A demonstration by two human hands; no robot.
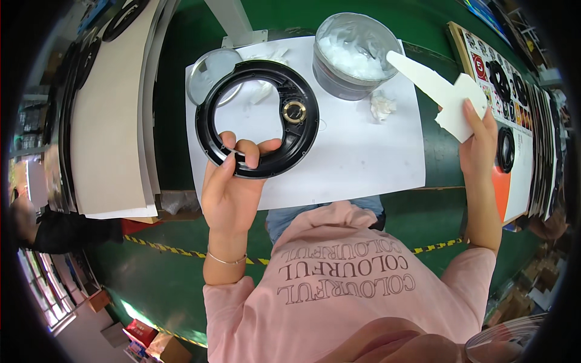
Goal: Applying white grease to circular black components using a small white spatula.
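My left hand grips the lower edge of a black plastic ring housing, its fingers curled through the central opening. The housing is held up above a white paper sheet, and a small brass-coloured ring sits in its wide right side. My right hand pinches a flat white card piece with an irregular outline. The card's long narrow arm points up and left, its tip near the rim of a clear round tub. Inside the tub is a whitish, lumpy substance.
A clear round lid lies partly behind the housing. Crumpled white tissue rests beside the tub. Stacked boards stand at the left, and a board with black rings at the right. Another person's dark sleeve shows far left.
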